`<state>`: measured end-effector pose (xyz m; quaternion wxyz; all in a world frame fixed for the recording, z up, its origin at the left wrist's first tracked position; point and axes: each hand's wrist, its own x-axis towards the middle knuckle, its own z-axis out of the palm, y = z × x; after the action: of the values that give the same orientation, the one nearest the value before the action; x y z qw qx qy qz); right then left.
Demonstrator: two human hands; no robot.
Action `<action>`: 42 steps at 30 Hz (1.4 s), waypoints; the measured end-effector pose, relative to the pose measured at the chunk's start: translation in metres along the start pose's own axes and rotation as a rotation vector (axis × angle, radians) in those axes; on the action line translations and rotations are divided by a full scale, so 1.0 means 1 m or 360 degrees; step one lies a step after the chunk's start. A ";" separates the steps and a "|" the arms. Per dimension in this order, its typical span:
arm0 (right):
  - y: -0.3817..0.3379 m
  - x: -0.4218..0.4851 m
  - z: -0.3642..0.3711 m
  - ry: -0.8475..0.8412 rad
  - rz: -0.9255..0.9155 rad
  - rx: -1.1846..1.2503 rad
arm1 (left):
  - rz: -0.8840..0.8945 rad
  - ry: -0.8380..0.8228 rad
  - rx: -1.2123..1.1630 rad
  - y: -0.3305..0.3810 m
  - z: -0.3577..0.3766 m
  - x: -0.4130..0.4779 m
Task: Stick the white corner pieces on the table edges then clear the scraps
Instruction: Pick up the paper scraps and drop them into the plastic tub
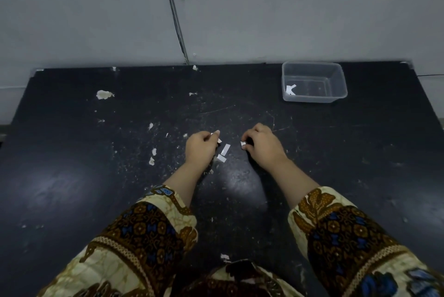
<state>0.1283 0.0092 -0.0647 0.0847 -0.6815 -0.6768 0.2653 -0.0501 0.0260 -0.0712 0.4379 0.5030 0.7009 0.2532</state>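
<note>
Grey wall fills upper half of frame. A dark cable runs down it to the table's far edge.

Black table takes up the lower half. Surface is scuffed and speckled, with pale chipped patches, the biggest at upper left. A small pale tab sits at each far corner, left and right; too small to tell what they are.

Two patterned sleeves, brown, cream and blue, come in from the bottom edge: left sleeve, right sleeve. Forearms are bare past the cuffs.

Clear tub stands at upper right of the table, near the far edge and well apart from the hands. One white corner piece lies in its left end.

Left grip is at mid-frame, low over the table. Its fingers are curled, and thumb and forefinger pinch a white bit. Cannot tell whether it is scrap or corner piece.

Right grip is level with it, a short gap between the two. Its fingers are curled too, and the fingertips pinch a small white piece at the hand's left side.

Two white strips lie on the table in the gap, just beside the left grip: upper strip tilted, lower strip right below it, near the wrist.
</note>
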 end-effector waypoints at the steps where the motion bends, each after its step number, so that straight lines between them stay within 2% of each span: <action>1: -0.002 0.001 0.000 -0.0007 0.0011 -0.0024 | -0.0006 -0.0010 -0.0005 -0.001 0.000 -0.001; 9: -0.018 0.001 0.005 -0.0068 -0.0063 -0.0058 | -0.0068 -0.0061 0.0107 -0.008 -0.002 -0.002; 12: -0.023 0.001 0.007 -0.0090 -0.0108 0.0104 | -0.0075 -0.0052 0.0105 -0.009 -0.005 -0.001; 17: -0.031 -0.001 0.005 -0.0293 -0.0053 0.0411 | -0.0079 -0.0047 0.0117 -0.011 -0.006 0.001; 20: -0.033 -0.001 0.006 -0.0350 -0.0086 0.0273 | -0.0080 -0.0043 0.0112 -0.011 -0.007 0.000; 24: -0.036 -0.002 0.011 -0.0294 -0.0117 0.0079 | -0.0090 -0.0060 0.0098 -0.009 -0.007 -0.001; 32: -0.041 -0.010 0.022 -0.0130 -0.0092 0.0019 | -0.0102 -0.0069 0.0100 -0.007 -0.009 -0.003; 42: -0.048 0.000 0.024 -0.0196 -0.0057 -0.0200 | -0.0053 -0.0067 0.0133 -0.008 -0.008 0.000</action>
<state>0.0751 0.0064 -0.0619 0.0046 -0.6557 -0.7081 0.2622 -0.0605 0.0237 -0.0738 0.4352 0.5143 0.7098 0.2056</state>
